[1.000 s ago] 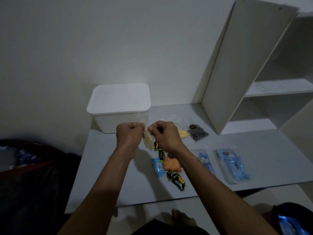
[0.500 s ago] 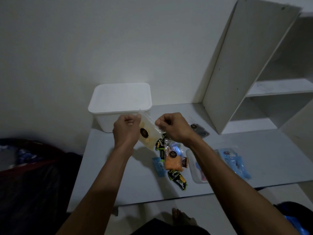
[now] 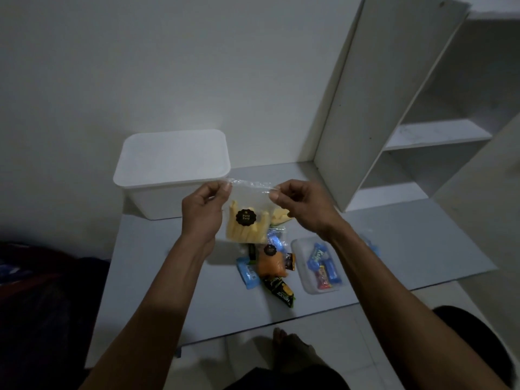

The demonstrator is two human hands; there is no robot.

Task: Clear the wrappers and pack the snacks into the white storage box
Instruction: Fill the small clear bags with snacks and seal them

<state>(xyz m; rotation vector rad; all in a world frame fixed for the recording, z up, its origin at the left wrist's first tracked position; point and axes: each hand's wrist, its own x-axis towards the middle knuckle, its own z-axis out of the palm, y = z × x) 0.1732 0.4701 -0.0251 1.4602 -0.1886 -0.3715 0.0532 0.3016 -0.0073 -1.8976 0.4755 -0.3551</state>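
Observation:
I hold a clear snack bag (image 3: 247, 220) of pale yellow sticks with a dark round label, stretched flat between both hands above the table. My left hand (image 3: 201, 209) pinches its top left corner and my right hand (image 3: 298, 205) pinches its top right corner. Behind it stands the white storage box (image 3: 171, 175) with its lid on. Below the bag lies a pile of snacks: an orange packet (image 3: 271, 264), a light blue packet (image 3: 247, 273) and a dark green packet (image 3: 281, 291). A clear tray (image 3: 301, 266) holds blue wrapped bars to the right.
A white shelf unit (image 3: 394, 108) rises at the back right of the grey table (image 3: 157, 277). Another blue packet (image 3: 372, 247) peeks out behind my right forearm. Dark fabric (image 3: 42, 305) lies left of the table. My foot (image 3: 289, 347) rests under its front edge.
My hands have moved apart and risen, so the bag now hangs spread flat between them with its label facing me. The view has shifted slightly.

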